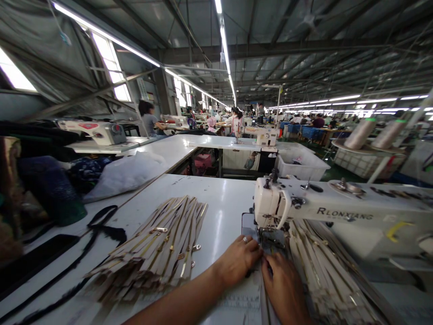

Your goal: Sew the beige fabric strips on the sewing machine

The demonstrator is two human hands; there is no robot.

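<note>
My left hand (238,261), a ring on one finger, is closed just in front of the presser foot (260,235) of a white sewing machine (306,205). My right hand (283,284) pinches beside it, fingertips almost touching the left ones. Between them they grip a beige zipper (265,307), whose tape trails toward me beneath the right hand; its end at the needle is mostly covered by my fingers. To the left lies a fanned bundle of beige zippers (169,239) with gold teeth and metal pulls. More zippers (324,266) are heaped right of my right hand, under the machine arm.
Black straps (98,230) and a white bag (130,174) lie on the left of the white table (216,194). Beyond are another sewing machine (260,134), a white bin (299,162) and thread cones (360,134). A co-worker (151,119) sits at the far left.
</note>
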